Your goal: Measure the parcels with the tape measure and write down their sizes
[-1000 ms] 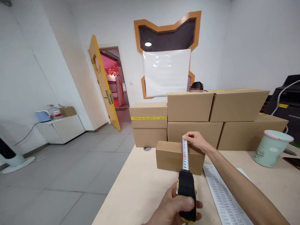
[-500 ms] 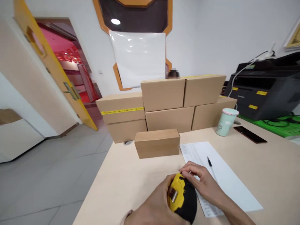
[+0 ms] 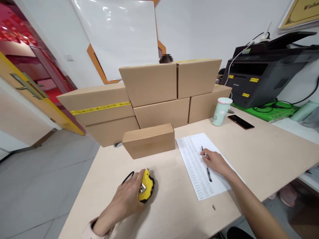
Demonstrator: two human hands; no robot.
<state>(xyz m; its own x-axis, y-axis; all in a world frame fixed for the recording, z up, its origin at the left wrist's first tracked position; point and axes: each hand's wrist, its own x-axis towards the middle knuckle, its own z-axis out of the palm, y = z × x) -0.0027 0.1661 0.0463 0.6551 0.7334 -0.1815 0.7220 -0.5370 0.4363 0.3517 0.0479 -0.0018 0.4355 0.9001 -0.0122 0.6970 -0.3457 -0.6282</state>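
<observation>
At the near left of the table, my left hand [image 3: 128, 194] wraps round a yellow and black tape measure [image 3: 147, 186]; a dark strap loops out behind the fingers. My right hand [image 3: 214, 161] rests over a printed sheet of paper [image 3: 190, 166], its fingers closed on a pen [image 3: 208, 174] with a black tip and a black end. The sheet carries columns of small print that I cannot read. Beyond both hands lies a small, long cardboard box [image 3: 149, 142], just left of the sheet's far corner.
Larger cardboard boxes [image 3: 161, 113] are stacked along the far edge, a person's head [image 3: 166, 59] partly showing above them. A mint cup [image 3: 221, 112] and a phone [image 3: 241, 121] sit at the right. Past them, a black printer [image 3: 259, 73] stands on a green surface [image 3: 264, 112].
My left hand has carried the tape measure to the left. The right hand has let go of it and taken hold of the pen on the sheet. The view has shifted right and down.
</observation>
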